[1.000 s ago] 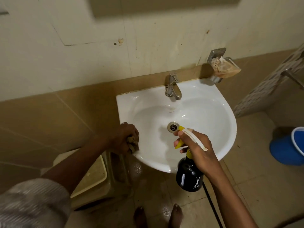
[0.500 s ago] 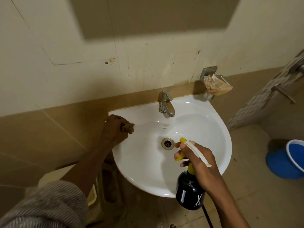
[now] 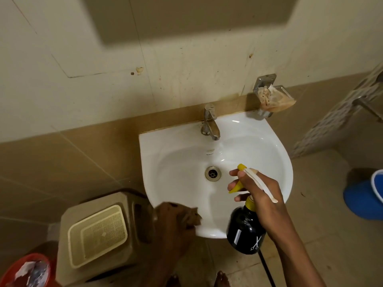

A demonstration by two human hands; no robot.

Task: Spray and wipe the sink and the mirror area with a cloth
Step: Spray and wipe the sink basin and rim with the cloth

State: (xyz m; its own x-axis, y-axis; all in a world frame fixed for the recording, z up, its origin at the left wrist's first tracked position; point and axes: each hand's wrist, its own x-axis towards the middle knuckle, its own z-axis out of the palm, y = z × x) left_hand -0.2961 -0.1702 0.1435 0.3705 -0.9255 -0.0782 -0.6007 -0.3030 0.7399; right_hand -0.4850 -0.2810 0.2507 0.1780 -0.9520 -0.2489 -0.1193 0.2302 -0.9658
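Observation:
A white wall-hung sink (image 3: 255, 139) with a chrome tap (image 3: 209, 122) and a metal drain (image 3: 212, 173) fills the middle of the view. My left hand (image 3: 173, 223) grips a brown cloth (image 3: 191, 217) against the sink's front-left rim; the hand is motion-blurred. My right hand (image 3: 258, 191) holds a black spray bottle (image 3: 245, 228) with a yellow and white trigger head over the sink's right front, the nozzle aimed toward the basin. The mirror itself is out of view; only its shadow shows on the wall above.
A metal soap holder (image 3: 271, 96) with a plastic bag in it hangs on the wall right of the tap. A beige bin (image 3: 97, 233) stands left of the sink, a red bucket (image 3: 27, 270) at bottom left, a blue bucket (image 3: 366, 195) at right. My bare feet show below.
My left hand has swept the cloth from the sink's back-left rim down to its front-left rim. The right hand and bottle stayed over the basin. The view tilted.

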